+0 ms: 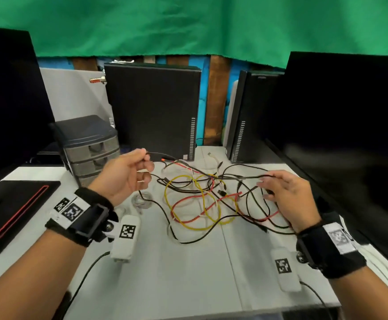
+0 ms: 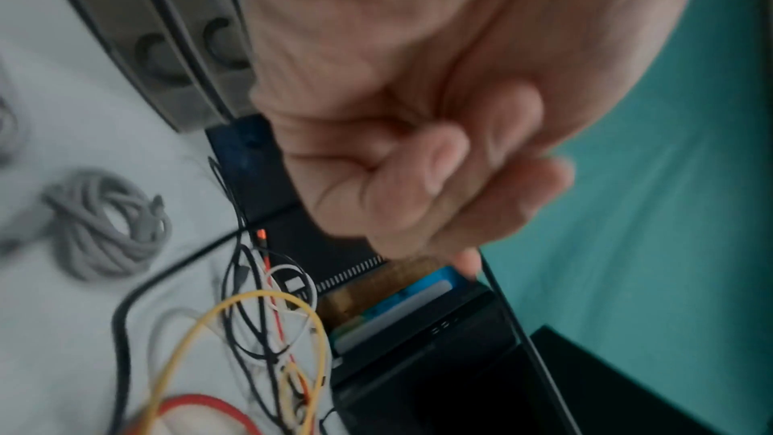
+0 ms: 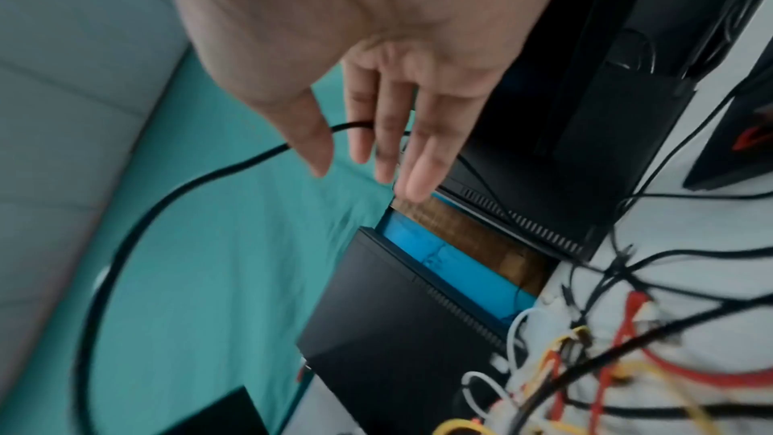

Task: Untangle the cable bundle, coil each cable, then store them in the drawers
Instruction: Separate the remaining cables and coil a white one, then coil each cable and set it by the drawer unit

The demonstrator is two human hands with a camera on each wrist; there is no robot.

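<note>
Head view showed the left hand (image 1: 128, 174) pinching a black cable (image 1: 158, 154), lifted off the bench (image 1: 188, 273); the right hand (image 1: 287, 195), fingers nearly straight, carried its run. Pulling risked tightening knots. The cable bundle (image 1: 202, 199), black, yellow, red, white, lay mid-bench; closed drawers (image 1: 91, 155) stood beyond.

Yellow cable (image 1: 202, 224); green backdrop (image 1: 188, 26)
</note>
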